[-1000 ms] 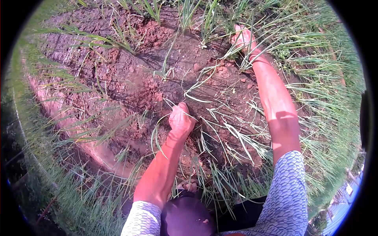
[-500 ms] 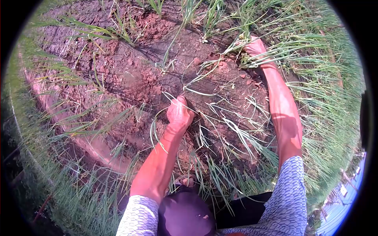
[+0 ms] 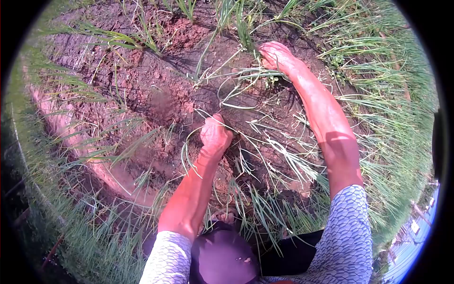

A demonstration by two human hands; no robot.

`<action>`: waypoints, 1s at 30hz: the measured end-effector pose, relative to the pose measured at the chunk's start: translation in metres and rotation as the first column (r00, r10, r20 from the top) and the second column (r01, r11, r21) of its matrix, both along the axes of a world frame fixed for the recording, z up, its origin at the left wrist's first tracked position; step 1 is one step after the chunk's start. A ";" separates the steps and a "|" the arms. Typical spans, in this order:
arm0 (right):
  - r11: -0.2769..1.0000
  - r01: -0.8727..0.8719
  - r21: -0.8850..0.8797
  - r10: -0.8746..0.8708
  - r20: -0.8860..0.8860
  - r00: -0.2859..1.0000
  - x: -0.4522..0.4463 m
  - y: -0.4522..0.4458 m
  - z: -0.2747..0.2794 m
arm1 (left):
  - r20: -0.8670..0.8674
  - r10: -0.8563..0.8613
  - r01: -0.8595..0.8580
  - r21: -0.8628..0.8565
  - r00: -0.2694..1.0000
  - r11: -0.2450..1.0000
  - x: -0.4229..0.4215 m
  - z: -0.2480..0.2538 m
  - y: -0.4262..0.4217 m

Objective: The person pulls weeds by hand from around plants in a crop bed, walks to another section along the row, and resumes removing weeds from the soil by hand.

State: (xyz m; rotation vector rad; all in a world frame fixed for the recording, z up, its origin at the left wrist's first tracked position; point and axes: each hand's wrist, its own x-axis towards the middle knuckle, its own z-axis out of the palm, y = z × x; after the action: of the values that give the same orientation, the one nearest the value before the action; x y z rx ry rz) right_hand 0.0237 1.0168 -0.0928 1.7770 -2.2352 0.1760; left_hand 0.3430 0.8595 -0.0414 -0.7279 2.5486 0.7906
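Note:
My left hand (image 3: 216, 134) is a closed fist low over the dark soil (image 3: 161, 99), with thin onion leaves (image 3: 187, 146) sticking out around it. What its fingers press against is hidden. Farther forward, my right hand (image 3: 275, 54) curls down at the foot of an upright clump of green onion plants (image 3: 244, 31); its fingertips are out of sight. Under that hand, a bundle of onion leaves (image 3: 253, 73) stretches leftward over the soil. Between my arms lie loose, limp onion plants (image 3: 288, 156).
Tufts of onion leaves (image 3: 125, 39) stand at the upper left. Dense green leaves (image 3: 388, 99) line the right side. My foot (image 3: 223, 216) is on the ground beside my purple-clad knee (image 3: 224, 258). A pale soil ridge (image 3: 106, 175) curves along the left.
My right hand has moved left, from a leafy clump on the right to the foot of another clump. The leaves around it have shifted left too. My left hand has hardly moved.

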 end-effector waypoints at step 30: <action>0.494 0.856 0.153 0.031 0.981 -0.193 0.048 0.141 0.123 | -0.052 -0.012 0.010 -0.050 0.999 0.999 0.003 -0.012 -0.004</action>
State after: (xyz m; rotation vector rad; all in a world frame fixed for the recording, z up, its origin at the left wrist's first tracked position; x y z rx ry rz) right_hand 0.0718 1.1582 0.0306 -0.1734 -2.6708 2.3804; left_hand 0.3462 0.8558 -0.0536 -0.7170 2.6253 0.7553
